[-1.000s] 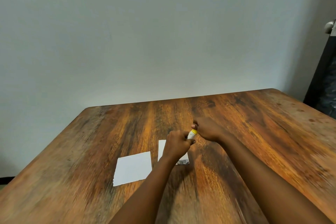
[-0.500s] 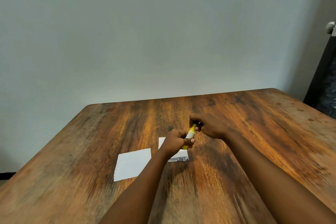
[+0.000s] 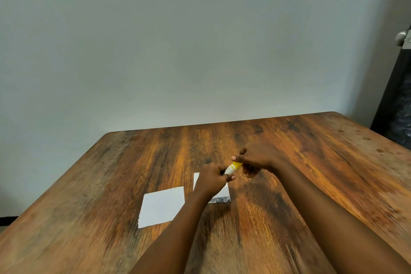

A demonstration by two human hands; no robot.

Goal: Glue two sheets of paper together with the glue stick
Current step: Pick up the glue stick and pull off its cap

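The glue stick [image 3: 232, 167] hangs above the table [image 3: 311, 162] middle; I see my left hand [image 3: 212, 181] and right hand [image 3: 258, 159] both pinching it. Below, two paper sheets [image 3: 162, 206] lie side by side, the right sheet [image 3: 222, 194] partly hidden.

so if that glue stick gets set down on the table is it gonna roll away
Probably, if laid on its side: the glue stick looks like a small round tube, and the table is smooth and flat. Stood on end it may tip, being narrow. It seems light, pinched between the left hand and right hand.
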